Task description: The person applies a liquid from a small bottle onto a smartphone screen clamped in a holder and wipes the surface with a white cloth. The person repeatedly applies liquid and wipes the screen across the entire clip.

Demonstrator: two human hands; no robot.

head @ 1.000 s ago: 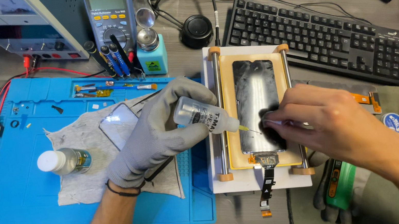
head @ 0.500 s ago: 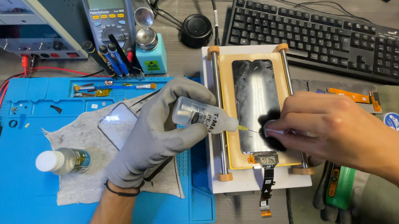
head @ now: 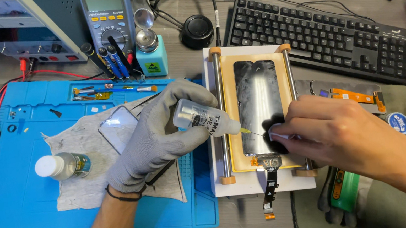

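The phone screen panel (head: 259,105) is laid face up in the white holding jig (head: 225,179), between the jig's two metal rods, and every place below is given relative to that jig. For the step in hand, it is judged that the glue tube (head: 202,118) should be squeezed lightly so that only a thin bead leaves the needle tip, and that the tip should be kept low at the panel's lower edge, close to the wiping piece, so that nothing is smeared over the glass. The panel is seen as a dark, glossy rectangle with pale streaks on a tan backing, and a flex cable hangs off the jig's near side. The tube is gripped by the gloved left hand (head: 156,136), fingers wrapped and pressed around it, at the jig's left edge. A small whitish piece is pinched by the bare right hand (head: 341,134) over the jig's lower right; what it is cannot be told. Left of the jig lie a blue work mat (head: 14,204), a grey cloth (head: 86,188) and a small white-capped bottle (head: 61,166); behind and right of it stands a black keyboard (head: 319,39).
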